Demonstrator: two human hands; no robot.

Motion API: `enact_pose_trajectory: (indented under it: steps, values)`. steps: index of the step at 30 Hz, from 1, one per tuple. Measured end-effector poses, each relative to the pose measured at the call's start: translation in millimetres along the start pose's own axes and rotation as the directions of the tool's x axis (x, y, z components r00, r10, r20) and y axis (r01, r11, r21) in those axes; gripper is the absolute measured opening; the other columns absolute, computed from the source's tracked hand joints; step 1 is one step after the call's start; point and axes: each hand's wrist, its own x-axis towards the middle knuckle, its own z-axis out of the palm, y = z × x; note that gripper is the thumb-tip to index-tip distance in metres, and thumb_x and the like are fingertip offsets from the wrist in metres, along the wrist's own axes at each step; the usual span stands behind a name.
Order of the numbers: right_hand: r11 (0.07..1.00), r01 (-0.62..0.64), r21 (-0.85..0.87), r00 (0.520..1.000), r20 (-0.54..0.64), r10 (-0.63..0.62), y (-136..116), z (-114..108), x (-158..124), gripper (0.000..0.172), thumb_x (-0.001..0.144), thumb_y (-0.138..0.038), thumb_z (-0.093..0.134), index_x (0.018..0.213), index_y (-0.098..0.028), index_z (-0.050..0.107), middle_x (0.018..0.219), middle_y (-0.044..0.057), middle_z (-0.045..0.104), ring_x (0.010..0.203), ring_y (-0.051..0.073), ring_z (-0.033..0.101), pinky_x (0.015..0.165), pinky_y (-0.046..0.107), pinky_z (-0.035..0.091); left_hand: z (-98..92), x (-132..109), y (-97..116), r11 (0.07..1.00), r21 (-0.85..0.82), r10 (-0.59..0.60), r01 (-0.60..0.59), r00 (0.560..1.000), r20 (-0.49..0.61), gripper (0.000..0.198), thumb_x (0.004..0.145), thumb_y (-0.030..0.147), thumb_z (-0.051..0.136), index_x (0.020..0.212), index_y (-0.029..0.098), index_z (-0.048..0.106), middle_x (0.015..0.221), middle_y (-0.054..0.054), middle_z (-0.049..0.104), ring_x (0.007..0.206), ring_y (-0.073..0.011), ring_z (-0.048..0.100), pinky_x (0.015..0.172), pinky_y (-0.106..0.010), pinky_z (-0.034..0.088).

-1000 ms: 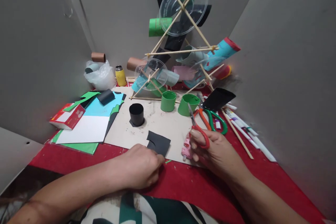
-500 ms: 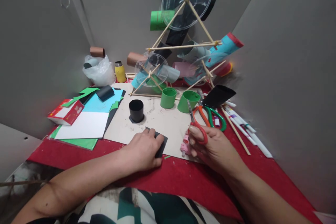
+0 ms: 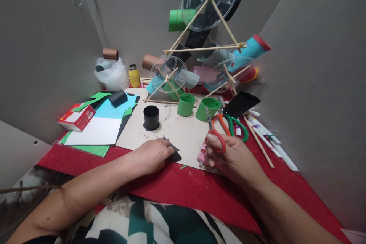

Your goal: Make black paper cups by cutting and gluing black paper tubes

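My left hand (image 3: pixel 153 155) lies over a black paper piece (image 3: pixel 174 154) at the near edge of the brown cardboard sheet (image 3: pixel 185 137), fingers curled on it. My right hand (image 3: pixel 230 158) grips red-handled scissors (image 3: pixel 214 131), blades pointing up and away, closed. A small pink object (image 3: pixel 202 157) lies just left of that hand. A black paper cylinder (image 3: pixel 151 117) stands upright on the cardboard, with two green paper cups (image 3: pixel 185 105) behind it.
A stick-and-plastic-lid wheel model (image 3: pixel 206 30) with paper tubes rises at the back. Coloured paper sheets (image 3: pixel 97 129) and a red box (image 3: pixel 77 118) lie left. Green-handled scissors (image 3: pixel 234 126), sticks and pens lie right. A yellow bottle (image 3: pixel 134 76) and plastic bag (image 3: pixel 113 74) sit rear left. Grey walls enclose all.
My left hand slid forward onto the black paper piece and now covers most of it. My right hand with the scissors stayed about where it was.
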Motion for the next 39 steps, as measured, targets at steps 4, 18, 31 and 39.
enact_pose_trajectory:
  steps: [4,18,31,39]
  values:
    - [1.0,-0.007,-0.006,1.0,-0.008,0.007,0,1,0,0.058,0.07,-0.064,0.082,0.055,-0.019,0.049,0.047,-0.002,0.051,0.039,0.01,0.044,0.042,0.024,0.042,-3.0,-3,-15,0.97,-0.234,0.063,-0.061,0.998,0.0,0.025,0.085,0.007,0.058,0.101,0.021,0.073,0.101,-0.007,0.072,0.095,-0.0216,0.068,0.084,-0.03,0.05]
    - [1.0,-0.003,0.01,1.0,-0.025,0.003,3,1,1,0.056,0.069,-0.061,0.084,0.057,-0.019,0.049,0.047,-0.003,0.05,0.039,0.01,0.045,0.043,0.024,0.045,-11.4,5,-24,0.949,-0.223,-0.197,0.222,0.972,0.127,0.043,0.08,0.031,0.075,0.118,0.016,0.061,0.096,-0.009,0.072,0.083,-0.0239,0.067,0.064,-0.028,0.044]
    - [1.0,-0.022,0.017,1.0,-0.011,0.022,7,-3,-2,0.055,0.068,-0.055,0.088,0.056,-0.02,0.047,0.048,-0.004,0.047,0.043,0.011,0.047,0.045,0.024,0.041,-6.9,-83,-12,0.937,-0.2,-0.251,0.286,0.95,0.183,0.008,0.09,0.024,0.059,0.085,0.019,0.064,0.082,-0.005,0.07,0.071,-0.0186,0.063,0.061,-0.026,0.039]
    - [0.998,-0.029,0.059,0.999,-0.013,0.03,5,4,-5,0.063,0.062,-0.045,0.093,0.061,-0.021,0.035,0.054,-0.007,0.035,0.045,0.01,0.041,0.045,0.023,0.041,25.5,-226,-12,0.727,-0.134,-0.618,0.673,0.727,0.3,0.02,0.072,0.013,0.059,0.087,0.023,0.068,0.087,-0.007,0.075,0.081,-0.0274,0.071,0.065,-0.03,0.046]
